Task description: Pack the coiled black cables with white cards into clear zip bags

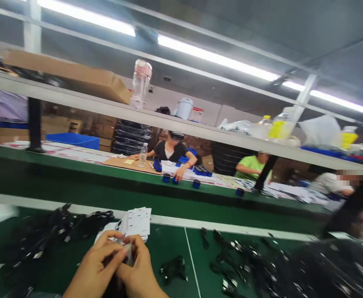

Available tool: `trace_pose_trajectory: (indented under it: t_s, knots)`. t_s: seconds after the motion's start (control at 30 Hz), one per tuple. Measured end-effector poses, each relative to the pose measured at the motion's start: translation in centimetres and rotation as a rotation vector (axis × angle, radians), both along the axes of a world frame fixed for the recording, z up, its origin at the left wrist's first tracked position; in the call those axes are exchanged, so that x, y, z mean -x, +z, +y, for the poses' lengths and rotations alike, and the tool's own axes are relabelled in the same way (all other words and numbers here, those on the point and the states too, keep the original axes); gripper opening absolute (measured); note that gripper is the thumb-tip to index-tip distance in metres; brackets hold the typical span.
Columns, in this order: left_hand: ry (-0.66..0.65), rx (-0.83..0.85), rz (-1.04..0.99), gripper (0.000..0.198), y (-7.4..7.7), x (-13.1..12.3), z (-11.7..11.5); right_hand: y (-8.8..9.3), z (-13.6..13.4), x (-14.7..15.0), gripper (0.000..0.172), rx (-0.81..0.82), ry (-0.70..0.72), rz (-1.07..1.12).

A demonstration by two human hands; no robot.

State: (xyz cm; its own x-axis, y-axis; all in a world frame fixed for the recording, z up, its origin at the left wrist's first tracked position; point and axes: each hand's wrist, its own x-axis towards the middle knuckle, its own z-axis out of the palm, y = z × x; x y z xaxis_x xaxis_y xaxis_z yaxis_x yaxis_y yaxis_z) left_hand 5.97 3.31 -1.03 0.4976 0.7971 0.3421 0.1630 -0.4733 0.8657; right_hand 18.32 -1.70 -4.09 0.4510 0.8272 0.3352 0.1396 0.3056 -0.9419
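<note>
My left hand [99, 263] and my right hand [138, 265] meet at the lower middle of the view. Their fingers pinch a small greyish, see-through piece [128, 253] that looks like a plastic bag; fingers hide most of it, and the picture is blurred. Just beyond my fingertips lies a stack of printed white paper sheets [139, 221]. A coiled black cable [173, 269] rests on the green bench right of my right hand. To the left of my hands spreads a heap of black cables [41, 236] with metal plugs.
More black cables [240, 265] pile up at the right. Past a pale bench edge runs a green conveyor [156, 203] carrying blue-black round items [196, 183]. A co-worker [175, 151] reaches toward them. Overhead, a shelf [169, 122] holds bottles and a cardboard box [66, 74].
</note>
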Motion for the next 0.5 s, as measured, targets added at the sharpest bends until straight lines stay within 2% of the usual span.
trace_pose_trajectory:
  t_s: [0.07, 0.17, 0.3, 0.5]
  knots:
    - [0.041, 0.02, -0.001, 0.051, 0.1, 0.3, 0.7, 0.6, 0.1, 0.0, 0.043, 0.0, 0.0, 0.106]
    - [0.005, 0.049, 0.019, 0.057, 0.0, 0.5, 1.0, 1.3, 0.0, -0.5, 0.041, 0.004, -0.031, 0.215]
    - [0.019, 0.047, 0.006, 0.061, -0.1, 0.5, 0.6, 1.7, -0.5, -0.7, 0.038, 0.011, -0.077, 0.29]
    - [0.019, 0.051, 0.081, 0.063, 0.3, 1.1, 1.3, 2.2, -0.5, -0.5, 0.031, 0.062, -0.063, 0.373]
